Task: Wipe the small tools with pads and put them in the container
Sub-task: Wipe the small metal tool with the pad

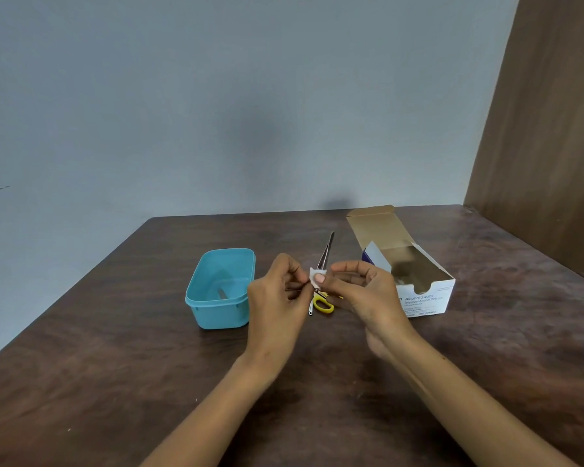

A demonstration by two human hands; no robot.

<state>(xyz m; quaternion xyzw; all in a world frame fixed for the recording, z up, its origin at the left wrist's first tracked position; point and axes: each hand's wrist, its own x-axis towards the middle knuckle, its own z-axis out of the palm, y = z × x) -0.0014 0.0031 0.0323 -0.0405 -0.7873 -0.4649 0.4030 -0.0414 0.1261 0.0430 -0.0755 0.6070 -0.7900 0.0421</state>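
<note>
My left hand (279,291) pinches a thin metal tool (297,288) that is mostly hidden by my fingers. My right hand (358,288) presses a small white pad (316,277) around that tool, between thumb and forefinger. Both hands hover above the table's middle. Under them lie yellow-handled scissors (323,303) with blades pointing away, and a slim metal piece (310,311) beside the handle. The blue plastic container (196,298) stands just left of my left hand, with one small metal item (222,293) inside.
An open white box of alcohol swabs (429,299) stands right of my right hand, flap up. The dark wooden table (115,365) meets a grey wall behind and a brown wooden panel (547,129) on the right.
</note>
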